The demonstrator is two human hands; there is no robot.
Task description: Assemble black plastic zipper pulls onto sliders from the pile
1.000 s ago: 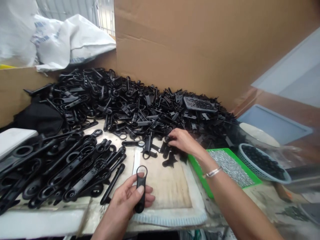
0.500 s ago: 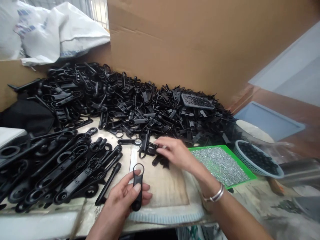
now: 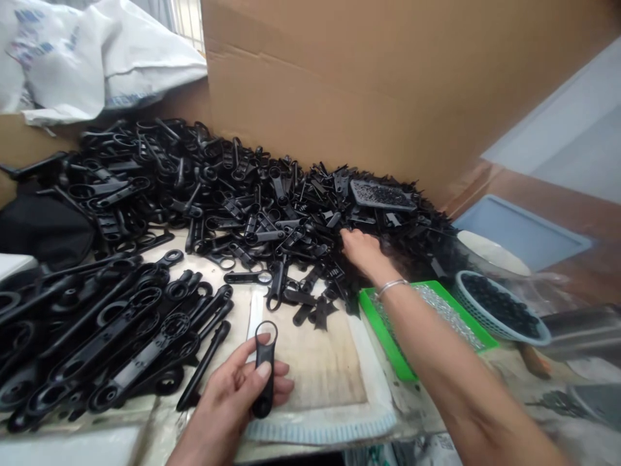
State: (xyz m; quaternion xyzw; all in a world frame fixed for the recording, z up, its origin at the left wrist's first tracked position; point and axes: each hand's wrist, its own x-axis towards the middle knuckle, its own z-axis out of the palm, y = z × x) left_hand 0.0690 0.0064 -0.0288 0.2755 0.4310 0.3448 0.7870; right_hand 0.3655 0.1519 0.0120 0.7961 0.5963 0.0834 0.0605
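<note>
My left hand (image 3: 242,388) is closed round a black part with a ring at its top end (image 3: 264,372), held upright over the front edge of a worn tan board (image 3: 330,362). My right hand (image 3: 361,249) reaches into the right side of a big heap of black plastic parts (image 3: 233,188); its fingers point down and curl in, and whatever they hold is hidden. Several loose black pieces (image 3: 315,304) lie at the back edge of the board.
Long black assembled parts (image 3: 116,330) are stacked at the left. Under my right forearm is a green tray (image 3: 398,362) of small metal pins. Farther right are a blue basket (image 3: 499,307) of black pieces and a light blue tray (image 3: 524,233). Cardboard (image 3: 330,84) stands behind.
My right hand has moved away and to the right, from the loose pieces by the board into the heap. My left hand keeps hold of the ringed part. The view has shifted slightly.
</note>
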